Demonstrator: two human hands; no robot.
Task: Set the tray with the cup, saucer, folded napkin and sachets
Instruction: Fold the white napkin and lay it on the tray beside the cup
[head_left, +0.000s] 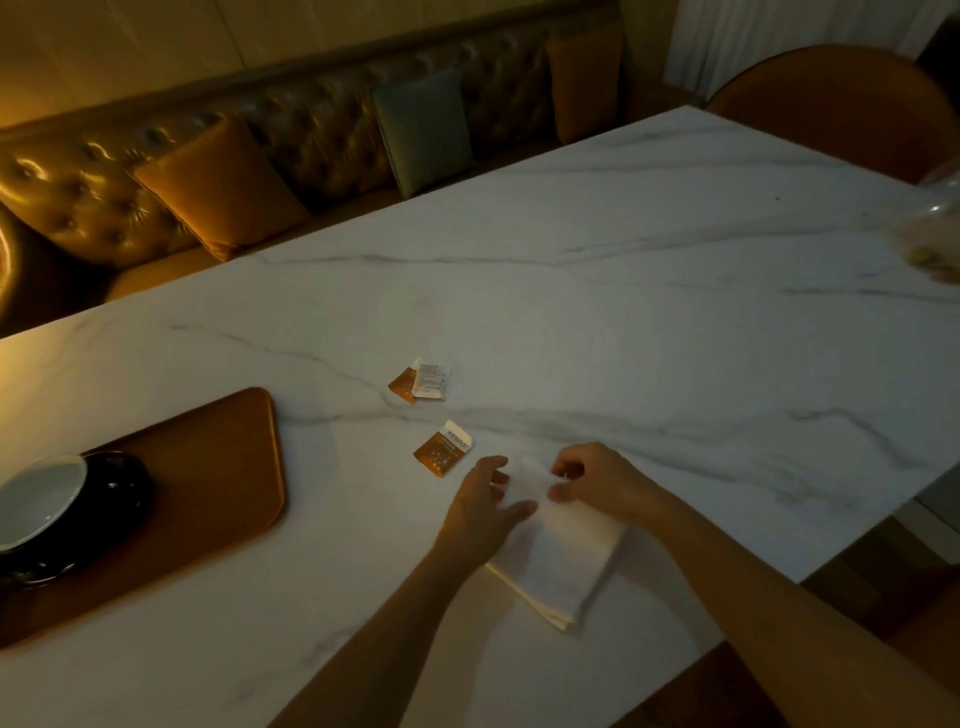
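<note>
Both forearms bare, no sleeves; hands (485, 512) ungloved.

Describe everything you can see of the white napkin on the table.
The napkin is white and looks like cloth, folded into a long rectangle with stacked layers showing at its near edge. It lies flat on the marble table, set at an angle, right of the tray and not on it. The left hand presses on its far left part; the right hand pinches its far end. Nearest to it is one sachet, apart from it.

I see a smooth white marble-look table (623, 270), a matt wooden tray (218, 467), a soft white cloth napkin (561, 561), glossy paper sachets (443, 449), and a glossy dark saucer (124, 483).
</note>
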